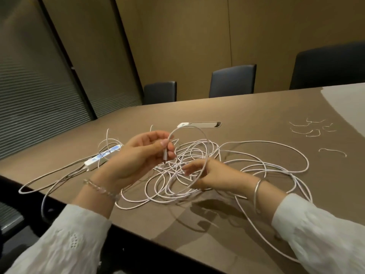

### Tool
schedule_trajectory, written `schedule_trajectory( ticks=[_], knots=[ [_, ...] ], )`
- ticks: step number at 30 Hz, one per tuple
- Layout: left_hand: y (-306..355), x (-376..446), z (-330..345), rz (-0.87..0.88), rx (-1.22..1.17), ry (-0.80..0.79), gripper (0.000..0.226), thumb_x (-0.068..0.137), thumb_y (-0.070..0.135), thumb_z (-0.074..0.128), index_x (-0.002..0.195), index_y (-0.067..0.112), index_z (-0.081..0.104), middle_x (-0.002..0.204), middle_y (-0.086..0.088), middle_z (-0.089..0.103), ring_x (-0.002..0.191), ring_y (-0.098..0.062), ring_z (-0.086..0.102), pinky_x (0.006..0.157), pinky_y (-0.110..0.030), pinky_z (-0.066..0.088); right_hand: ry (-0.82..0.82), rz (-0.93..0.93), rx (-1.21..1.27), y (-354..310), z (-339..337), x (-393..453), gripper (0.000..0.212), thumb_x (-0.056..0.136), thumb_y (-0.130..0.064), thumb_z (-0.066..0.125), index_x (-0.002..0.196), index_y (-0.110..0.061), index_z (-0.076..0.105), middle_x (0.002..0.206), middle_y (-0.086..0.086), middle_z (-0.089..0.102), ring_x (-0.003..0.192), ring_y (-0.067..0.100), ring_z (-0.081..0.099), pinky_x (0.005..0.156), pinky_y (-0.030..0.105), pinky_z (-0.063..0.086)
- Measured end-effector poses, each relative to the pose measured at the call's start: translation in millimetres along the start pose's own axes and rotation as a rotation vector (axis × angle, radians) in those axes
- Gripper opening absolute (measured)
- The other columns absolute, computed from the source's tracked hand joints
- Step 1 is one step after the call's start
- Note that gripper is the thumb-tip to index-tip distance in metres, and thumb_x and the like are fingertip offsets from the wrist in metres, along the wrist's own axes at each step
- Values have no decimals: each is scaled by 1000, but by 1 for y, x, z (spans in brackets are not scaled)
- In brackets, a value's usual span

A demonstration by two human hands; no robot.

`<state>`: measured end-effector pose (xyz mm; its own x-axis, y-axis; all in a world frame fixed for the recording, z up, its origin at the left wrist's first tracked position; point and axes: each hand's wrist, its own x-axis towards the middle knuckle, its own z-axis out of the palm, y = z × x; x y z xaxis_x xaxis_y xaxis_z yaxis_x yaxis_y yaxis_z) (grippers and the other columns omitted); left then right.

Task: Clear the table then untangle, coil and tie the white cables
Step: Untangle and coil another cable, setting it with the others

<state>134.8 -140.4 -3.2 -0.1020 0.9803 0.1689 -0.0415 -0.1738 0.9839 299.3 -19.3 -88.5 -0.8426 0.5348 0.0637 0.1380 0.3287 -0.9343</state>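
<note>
Left hand (142, 153) pinched the plug end of a white cable (189, 133), lifted above the desk (256, 115). The cable arched rightward and down into the right hand (205, 175), fingers loosely curled round it. The tangle (197, 175) lay directly beneath both hands, spreading right, nearer the right hand.

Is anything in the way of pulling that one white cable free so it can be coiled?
Yes. The left hand pinches the cable's plug end and the right hand holds its raised loop, but the rest runs into the tangled cable pile on the table, crossing other strands.
</note>
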Motion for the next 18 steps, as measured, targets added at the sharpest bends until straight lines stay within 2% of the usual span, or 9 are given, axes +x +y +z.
schedule_trajectory(
  ticks=[2, 5, 9, 12, 14, 16, 18],
  knots=[
    [-5, 3, -11, -50, 43, 53, 27, 90, 1, 52, 116, -3, 58, 78, -8, 66, 67, -18, 66, 72, -26, 58, -57, 104, 53, 0, 5, 5, 38, 79, 17, 61, 99, -15, 68, 98, 4, 70, 73, 13, 65, 62, 23, 55],
    [-20, 7, -28, -238, 198, 172, 20, 94, -9, 48, 110, -4, 59, 75, -12, 70, 65, -23, 71, 66, -29, 61, -21, 348, 214, 2, 8, 9, 35, 82, 23, 43, 98, -4, 58, 88, 14, 67, 59, 18, 65, 51, 26, 54],
    [-47, 10, -43, -494, 447, 227, 14, 92, -6, 45, 91, -8, 58, 66, -16, 70, 57, -26, 71, 52, -32, 59, 217, 475, 265, 3, 13, 12, 22, 91, 12, 34, 91, -1, 52, 74, 17, 63, 44, 18, 56, 41, 23, 49],
    [-65, 15, -48, -594, 609, 158, 23, 88, -4, 43, 102, -17, 55, 64, -18, 70, 48, -24, 67, 44, -31, 56, 385, 471, 223, 1, 20, 18, 19, 93, 5, 35, 84, 1, 52, 75, 21, 61, 44, 23, 52, 36, 24, 48],
    [-74, 20, -50, -636, 678, 118, 28, 87, -2, 45, 108, -19, 51, 63, -19, 70, 45, -23, 66, 40, -27, 53, 451, 442, 133, 0, 24, 23, 15, 91, 3, 41, 86, 1, 56, 71, 21, 58, 40, 21, 54, 36, 25, 48],
    [-80, 27, -50, -688, 710, 64, 22, 89, 4, 48, 102, -14, 49, 62, -19, 70, 47, -24, 68, 39, -24, 51, 454, 404, -78, 1, 27, 26, 16, 88, 5, 48, 83, -6, 59, 67, 17, 61, 41, 20, 57, 41, 26, 50],
    [-83, 34, -50, -714, 748, 27, 21, 92, 12, 55, 96, -6, 47, 57, -16, 68, 43, -23, 66, 37, -23, 48, 462, 359, -350, 2, 28, 28, 21, 85, 5, 52, 88, -11, 66, 80, 16, 70, 61, 28, 67, 60, 33, 57]
  ],
)
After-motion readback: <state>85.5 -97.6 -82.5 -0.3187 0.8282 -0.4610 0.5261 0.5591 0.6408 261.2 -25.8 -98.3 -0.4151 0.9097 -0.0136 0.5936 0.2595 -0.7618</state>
